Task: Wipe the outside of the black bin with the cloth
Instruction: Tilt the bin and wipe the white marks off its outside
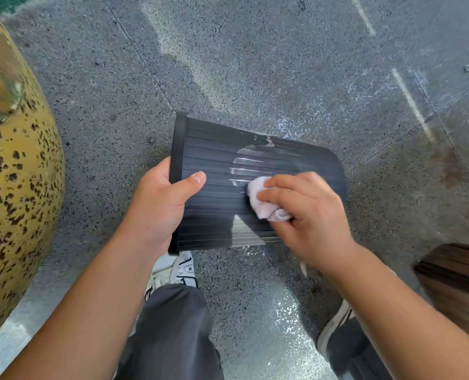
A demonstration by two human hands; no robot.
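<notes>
Black bin: held on its side above the speckled grey floor, rim to the person's left, closed base to the right; the ribbed outer wall faces up.

Left hand: clamped on the bin's rim, thumb laid flat over the ribbed wall, the other fingers hidden behind the rim (presumably inside, though I cannot see them).

Right hand: curled around a bunched white cloth, fingers pressing it onto the bin's wall near the middle, toward the base end.

Residue: a pale, chalky smear sits on the ribs just above the cloth, with white streaks running along the grooves; another dull patch shows below the cloth, near the lower edge.

Below the bin: dark trousers and a white sneaker under the rim end.

Surroundings: a rounded yellow surface with dark flecks bulges in at the left; a brown, blurred object sits at the right edge.
</notes>
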